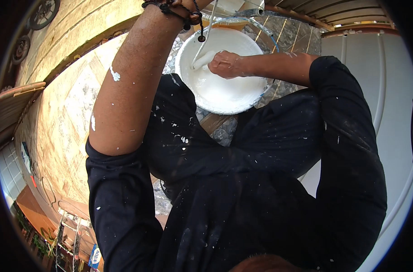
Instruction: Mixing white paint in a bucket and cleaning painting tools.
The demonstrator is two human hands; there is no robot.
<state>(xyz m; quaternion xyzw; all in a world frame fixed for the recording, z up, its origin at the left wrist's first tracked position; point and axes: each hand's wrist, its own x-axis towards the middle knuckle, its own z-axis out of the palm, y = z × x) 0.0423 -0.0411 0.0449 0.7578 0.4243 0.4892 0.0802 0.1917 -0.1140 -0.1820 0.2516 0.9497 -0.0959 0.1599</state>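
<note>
A round white tub (184,47) stands before my knees, with white liquid (227,93) like paint inside. Over it, my right hand (227,65) is closed around the end of a white paint roller (203,60). From the roller's other end a thin pale rod (209,32) rises to the upper edge of the picture. My left forearm (136,81), spotted with white, reaches up past the tub's left side. A dark beaded bracelet (172,8) circles its wrist, and the hand itself lies beyond the upper edge.
My dark, paint-spotted trouser legs (179,122) flank the tub. A grey pipe end (252,12) lies behind it. At right stands a pale panel (351,68) with a hose (382,86). Patterned floor (79,97) spreads leftward; a metal rack (72,229) stands lower left.
</note>
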